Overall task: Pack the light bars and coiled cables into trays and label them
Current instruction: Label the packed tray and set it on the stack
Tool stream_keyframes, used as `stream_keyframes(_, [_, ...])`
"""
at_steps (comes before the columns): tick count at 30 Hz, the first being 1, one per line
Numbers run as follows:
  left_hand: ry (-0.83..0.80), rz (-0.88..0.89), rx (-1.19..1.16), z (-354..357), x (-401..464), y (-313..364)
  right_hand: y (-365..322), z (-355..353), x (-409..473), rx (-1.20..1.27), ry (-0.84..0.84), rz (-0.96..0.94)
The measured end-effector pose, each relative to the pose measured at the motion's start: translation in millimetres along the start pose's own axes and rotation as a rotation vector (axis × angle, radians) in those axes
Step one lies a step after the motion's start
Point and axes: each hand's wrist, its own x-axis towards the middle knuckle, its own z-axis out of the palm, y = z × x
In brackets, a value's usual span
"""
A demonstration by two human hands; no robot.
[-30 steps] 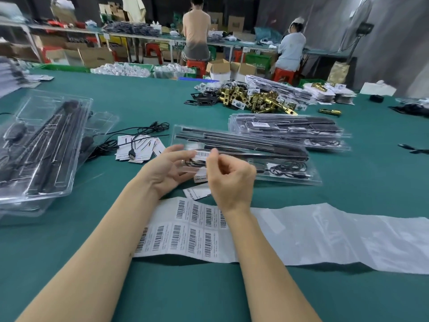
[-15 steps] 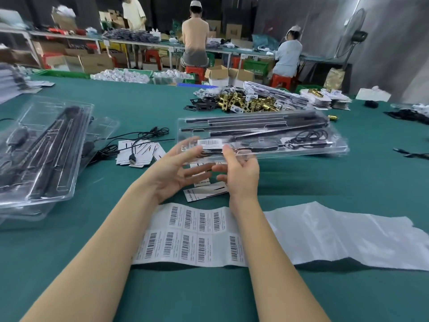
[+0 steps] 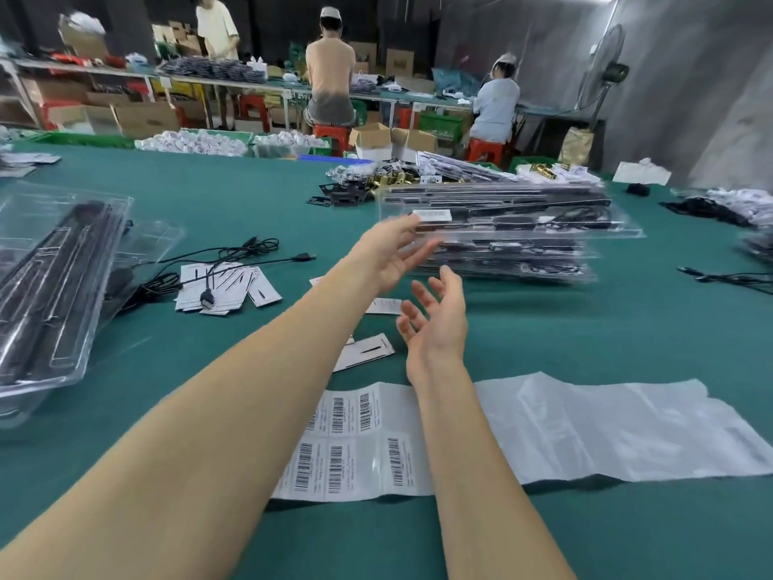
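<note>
So the packed tray, clear plastic with the light bars, a cable and a white label stuck on top, sits on the stack of trays toward the far right of the green table. Left hand is spread, fingertips right at the tray's near-left corner. Right hand is loose, holding nothing. The barcode label sheet lies by the near edge, more open trays at the left edge.

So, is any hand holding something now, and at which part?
Nothing is gripped. The left hand is open, its straight fingers at the near left end of the top tray; real contact cannot be told. The right hand is open, apart.
</note>
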Motion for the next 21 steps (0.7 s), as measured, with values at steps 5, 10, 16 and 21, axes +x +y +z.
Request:
stream_keyframes(5, [0.192,0.037,0.25,21,48,-2,-2,0,4,-0.013,-0.011,0.048])
stream_keyframes(10, [0.334,0.026,0.699,13,73,-5,-3,1,9,0.033,0.012,0.102])
stream_keyframes(16, [0.381,0.17,1.104,10,76,-8,-4,1,9,0.022,0.019,0.116])
stream_keyframes(21, [0.47,0.184,1.024,4,61,-11,-4,0,10,0.052,0.036,0.115])
